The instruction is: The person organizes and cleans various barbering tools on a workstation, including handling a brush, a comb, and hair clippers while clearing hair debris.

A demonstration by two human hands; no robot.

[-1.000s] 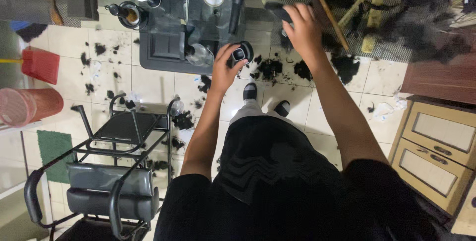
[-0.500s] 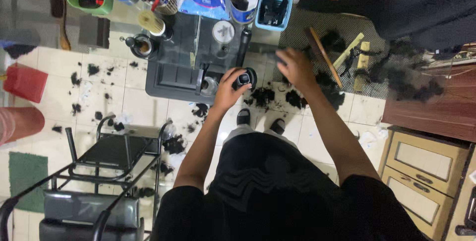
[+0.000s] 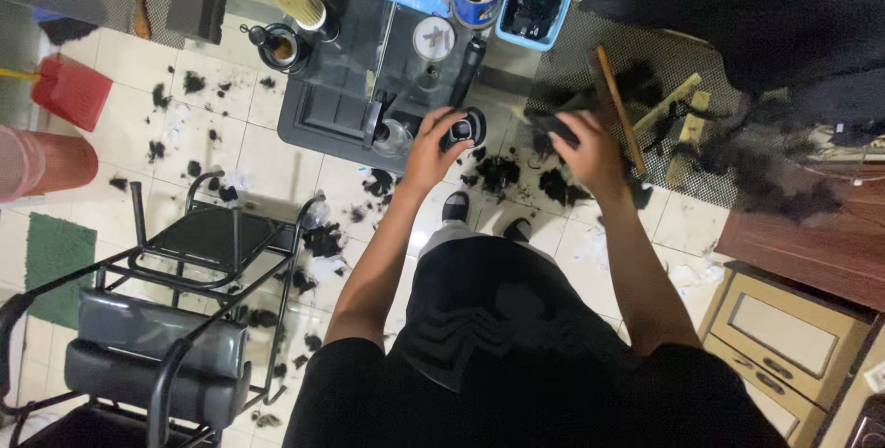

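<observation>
The right hand (image 3: pixel 590 148) is sliding in toward the body, coming off the far side of the dark perforated mat (image 3: pixel 590 61) where it was a second ago, and it is now hovering near the thin wooden stick (image 3: pixel 616 107) with something dark and blurred under the fingers; whether it is clamped on that or just resting, I cannot tell. The left hand (image 3: pixel 429 148) is barely shifting: it is keeping its fingers curled round the black hair clipper (image 3: pixel 461 127), held right at the front edge of the dark glass-topped cart (image 3: pixel 332 107). So the clipper is staying in hand while the other hand is coming back alongside it. Hair clippings (image 3: pixel 502 171) are lying scattered over the white tiles below, and a black folding chair (image 3: pixel 184 264) is standing off to the left.
</observation>
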